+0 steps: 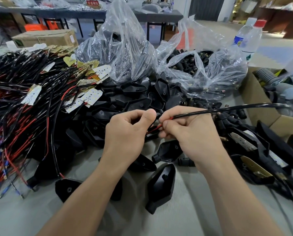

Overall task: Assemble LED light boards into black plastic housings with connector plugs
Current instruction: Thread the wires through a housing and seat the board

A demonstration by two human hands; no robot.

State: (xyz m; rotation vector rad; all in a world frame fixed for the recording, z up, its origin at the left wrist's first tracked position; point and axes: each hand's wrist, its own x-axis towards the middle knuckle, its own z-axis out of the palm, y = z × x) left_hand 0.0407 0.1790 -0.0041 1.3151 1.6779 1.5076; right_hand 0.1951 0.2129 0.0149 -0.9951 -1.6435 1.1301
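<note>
- A grey cloth-covered table (184, 193) fills the near view. Beyond it are a pale floor and long dark tables along the far wall.
- The left hand (127, 132) is clenched, pinching a thin red wire (155, 128) between thumb and curled fingers.
- The right hand (191, 132) pinches a black sheathed cable (227, 109) where that red wire comes out. The cable runs off to the right.
- Whether a small black part sits between the thumbs I cannot tell.
- Loose black plastic housings (161, 181) lie near, just under the wrists, with a heap of them behind the hands.
- On the left sprawls a tangled pile of black and red leads (23, 99) carrying white LED boards (91, 97).
- Two clear plastic bags stand beyond: the left bag (118, 48) holds housings, the right bag (201, 65) holds black connector plugs.
- Far right are two clear water bottles (249, 38). An open brown cardboard box (254, 92) stands at the right edge, and a closed cardboard carton (45, 38) sits far left.
</note>
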